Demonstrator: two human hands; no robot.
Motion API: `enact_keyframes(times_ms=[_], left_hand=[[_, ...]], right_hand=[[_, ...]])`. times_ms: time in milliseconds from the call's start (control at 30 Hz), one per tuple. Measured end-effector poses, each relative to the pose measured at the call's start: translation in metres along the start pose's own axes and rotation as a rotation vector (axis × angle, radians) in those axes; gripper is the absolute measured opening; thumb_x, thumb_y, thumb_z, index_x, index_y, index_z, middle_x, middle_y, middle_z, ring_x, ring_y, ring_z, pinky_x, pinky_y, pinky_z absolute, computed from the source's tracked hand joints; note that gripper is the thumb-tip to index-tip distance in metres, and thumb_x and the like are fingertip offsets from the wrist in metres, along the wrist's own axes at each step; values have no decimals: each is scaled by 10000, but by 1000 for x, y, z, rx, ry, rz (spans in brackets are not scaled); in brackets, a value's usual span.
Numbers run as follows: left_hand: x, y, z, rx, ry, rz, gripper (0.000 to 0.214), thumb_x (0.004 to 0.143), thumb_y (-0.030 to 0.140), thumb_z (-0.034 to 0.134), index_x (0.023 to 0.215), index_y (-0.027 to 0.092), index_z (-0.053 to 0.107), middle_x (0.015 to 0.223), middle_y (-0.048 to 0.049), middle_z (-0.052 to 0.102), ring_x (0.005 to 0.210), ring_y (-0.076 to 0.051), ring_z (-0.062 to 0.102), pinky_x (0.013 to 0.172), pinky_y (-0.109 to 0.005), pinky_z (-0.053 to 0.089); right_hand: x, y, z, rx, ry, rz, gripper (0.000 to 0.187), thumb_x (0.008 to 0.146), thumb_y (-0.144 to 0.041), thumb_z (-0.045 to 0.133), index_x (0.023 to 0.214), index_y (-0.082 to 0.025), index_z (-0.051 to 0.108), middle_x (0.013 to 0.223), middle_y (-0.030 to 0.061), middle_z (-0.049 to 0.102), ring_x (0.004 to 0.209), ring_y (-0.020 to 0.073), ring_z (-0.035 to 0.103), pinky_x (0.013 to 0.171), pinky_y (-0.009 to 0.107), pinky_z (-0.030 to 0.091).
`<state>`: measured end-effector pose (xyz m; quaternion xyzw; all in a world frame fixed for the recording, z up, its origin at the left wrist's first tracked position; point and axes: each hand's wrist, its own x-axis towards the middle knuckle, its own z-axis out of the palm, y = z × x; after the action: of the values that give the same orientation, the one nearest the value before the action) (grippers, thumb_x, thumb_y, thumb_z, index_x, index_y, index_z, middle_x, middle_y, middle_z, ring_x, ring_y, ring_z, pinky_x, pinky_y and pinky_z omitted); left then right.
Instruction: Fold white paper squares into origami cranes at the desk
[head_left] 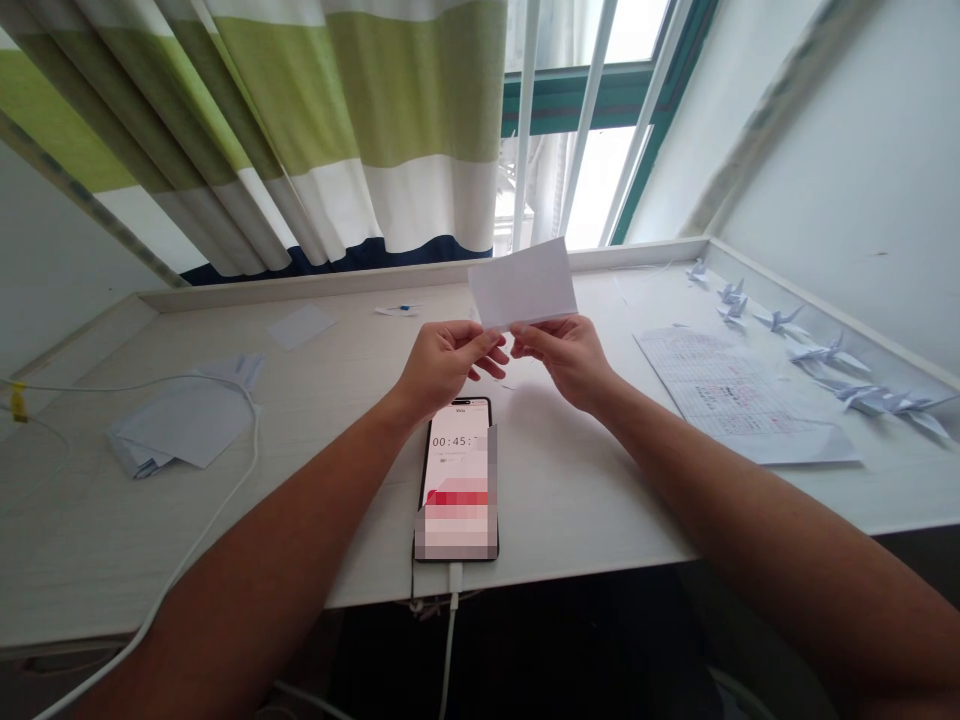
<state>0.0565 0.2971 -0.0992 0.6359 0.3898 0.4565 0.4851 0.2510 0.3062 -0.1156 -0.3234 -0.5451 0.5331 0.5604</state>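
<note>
Left hand and right hand pinching lower edge of plain white rectangular paper sheet, held up beyond black-framed smartphone. Step: seemingly creasing; next move probably calls for even fingertip pressure.

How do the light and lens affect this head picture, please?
Head view: glare whitens the window; the backlit paper looks greyish; the space beneath the desk falls nearly black; blocky pixels cover part of the phone screen; wide-angle stretch seems to splay the walls outward.
</note>
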Motion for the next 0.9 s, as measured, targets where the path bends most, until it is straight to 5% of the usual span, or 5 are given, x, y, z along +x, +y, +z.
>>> enact_keyframes(times_ms=[333,533,600,733,900], left_hand=[[1,2,-5,3,45,17,385,874,547,784,841,163,777,822,-99,808,676,-201,774,557,-271,485],[8,3,-24,-6,170,30,361,863,520,796,864,159,773,842,-99,813,690,-194,776,557,-257,496],[8,2,-23,-18,168,26,369,853,519,803,846,152,766,829,-97,811,675,-191,771,543,-249,491],[4,2,-11,-46,73,62,389,876,538,789,869,149,778,831,-91,815,661,-177,763,553,-246,505],[-1,3,1,-33,-31,69,408,882,547,788,876,139,791,821,-97,822,617,-176,749,546,-256,515]], right_hand=[[8,-6,-10,26,144,-17,152,737,-349,888,735,-244,777,703,-3,678,675,149,622,753,363,574],[22,-10,-44,109,491,-128,167,710,-308,877,699,-254,720,669,-43,591,623,113,559,655,292,542],[18,-9,-38,87,380,-53,156,709,-325,888,741,-242,760,679,-32,614,616,114,573,637,299,534],[1,-4,-1,2,-67,103,243,790,-404,875,969,-244,847,815,13,731,709,147,640,719,352,551],[-9,-2,18,20,-47,37,105,798,-327,882,846,-237,855,777,15,755,710,143,619,710,342,513]])
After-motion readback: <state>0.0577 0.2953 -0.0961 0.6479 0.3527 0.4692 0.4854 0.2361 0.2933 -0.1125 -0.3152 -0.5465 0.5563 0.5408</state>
